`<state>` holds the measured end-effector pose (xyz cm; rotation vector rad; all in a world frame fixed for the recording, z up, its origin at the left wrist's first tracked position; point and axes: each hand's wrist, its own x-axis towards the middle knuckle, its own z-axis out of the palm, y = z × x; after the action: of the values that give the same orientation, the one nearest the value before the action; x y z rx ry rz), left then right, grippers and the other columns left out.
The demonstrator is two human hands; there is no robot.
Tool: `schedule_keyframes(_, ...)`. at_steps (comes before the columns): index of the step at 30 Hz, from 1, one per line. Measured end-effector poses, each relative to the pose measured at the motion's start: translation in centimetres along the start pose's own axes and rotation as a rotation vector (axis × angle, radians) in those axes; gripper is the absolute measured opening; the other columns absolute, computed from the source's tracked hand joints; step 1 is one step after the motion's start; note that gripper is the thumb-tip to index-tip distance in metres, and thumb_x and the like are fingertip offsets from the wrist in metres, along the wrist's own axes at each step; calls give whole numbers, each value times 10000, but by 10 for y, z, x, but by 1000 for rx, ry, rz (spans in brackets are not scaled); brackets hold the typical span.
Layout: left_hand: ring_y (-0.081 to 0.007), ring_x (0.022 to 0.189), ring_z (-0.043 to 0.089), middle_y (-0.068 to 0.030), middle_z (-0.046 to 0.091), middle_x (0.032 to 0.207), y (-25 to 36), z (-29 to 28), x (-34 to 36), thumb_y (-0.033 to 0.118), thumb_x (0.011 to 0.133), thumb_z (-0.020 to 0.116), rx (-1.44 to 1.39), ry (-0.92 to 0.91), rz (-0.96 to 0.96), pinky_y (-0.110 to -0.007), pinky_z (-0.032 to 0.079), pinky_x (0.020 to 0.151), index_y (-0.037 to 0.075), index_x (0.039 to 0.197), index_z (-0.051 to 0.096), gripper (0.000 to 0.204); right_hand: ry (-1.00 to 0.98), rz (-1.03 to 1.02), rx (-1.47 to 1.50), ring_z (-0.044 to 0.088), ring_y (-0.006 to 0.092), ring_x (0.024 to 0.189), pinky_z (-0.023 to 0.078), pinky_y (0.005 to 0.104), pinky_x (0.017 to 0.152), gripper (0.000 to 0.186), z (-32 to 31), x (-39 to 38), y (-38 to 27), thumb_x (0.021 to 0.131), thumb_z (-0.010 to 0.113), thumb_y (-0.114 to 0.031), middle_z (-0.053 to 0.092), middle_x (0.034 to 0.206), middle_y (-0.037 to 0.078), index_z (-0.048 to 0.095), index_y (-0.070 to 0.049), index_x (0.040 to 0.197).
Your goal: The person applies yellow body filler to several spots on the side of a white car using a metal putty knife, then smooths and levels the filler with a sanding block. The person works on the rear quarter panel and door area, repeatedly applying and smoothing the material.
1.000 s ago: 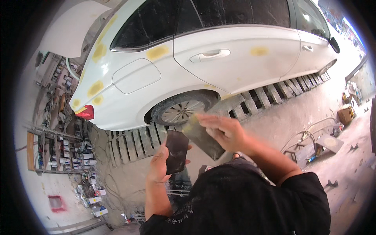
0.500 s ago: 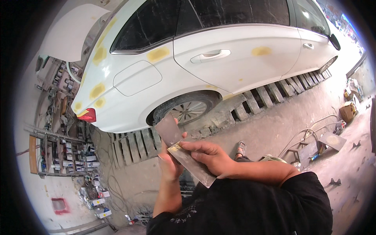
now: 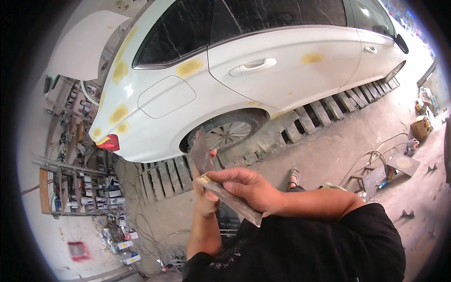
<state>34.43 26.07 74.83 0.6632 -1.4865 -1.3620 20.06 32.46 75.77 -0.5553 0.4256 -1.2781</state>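
My left hand is closed round a grey putty spreader, a thin flat plate standing up and tilted. Most of the left fingers are hidden behind the plates; a fingertip shows at its right edge. My right hand pinches a second long flat putty spreader, which slants down to the right across my left wrist. Yellowish putty sits on its upper end, where it meets the lower part of the left spreader. Beyond both hands stands a white car with sanded yellow filler patches.
The car's rear wheel is just beyond my hands, above slatted floor grating. Cluttered shelves line the left. A hose, flat panels and a cardboard box lie at the right.
The left spreader has turned and appears narrower. The right spreader's putty end has shifted slightly left and tilted more edge-on. My view has shifted slightly, and both hands keep their hold.
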Motion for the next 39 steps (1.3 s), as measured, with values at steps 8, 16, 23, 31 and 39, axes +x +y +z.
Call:
schedule_keyframes(8, -294, 1337, 435, -202, 339, 1529, 14, 12, -10, 623, 873, 653, -80, 2, -52, -434, 353, 1107, -32, 1510, 271, 990, 73, -298, -424, 568, 143, 1196, 431, 282, 1056, 315, -5, 17, -13, 991, 538, 23, 622, 1316, 73, 610, -22, 1294)
schedule_keyframes(16, -287, 1310, 468, -205, 434, 1453, 14, 2, -2, 626, 877, 639, 33, -60, 19, -422, 376, 1091, -38, 1490, 286, 970, 105, -138, -296, 578, 130, 1173, 454, 282, 1036, 330, 1, 5, -7, 986, 542, 24, 644, 1276, 82, 605, -26, 1306)
schedule_keyframes(23, -219, 1306, 445, -142, 425, 1473, 31, 13, -8, 444, 938, 658, -109, -67, -102, -363, 356, 1084, -39, 1519, 273, 848, 93, -498, -618, 566, 197, 1256, 448, 320, 1061, 295, -21, 18, -19, 979, 546, 30, 630, 1320, 118, 613, -2, 1265)
schedule_keyframes(31, -215, 1268, 492, -112, 416, 1501, 28, 1, -4, 410, 992, 582, 42, -384, -6, -375, 377, 1084, -27, 1560, 168, 827, 68, -604, -809, 623, 186, 1150, 501, 297, 974, 332, -30, 22, -52, 935, 529, 120, 638, 1317, 127, 634, 1, 1227)
schedule_keyframes(39, -253, 1346, 471, -130, 461, 1490, 31, -11, -6, 239, 1062, 449, -311, -180, -373, -396, 384, 1120, 66, 1555, 284, 548, -82, -758, -1203, 689, 228, 1069, 544, 297, 875, 273, -38, 20, -63, 926, 605, 45, 694, 1200, 153, 668, -12, 1185)
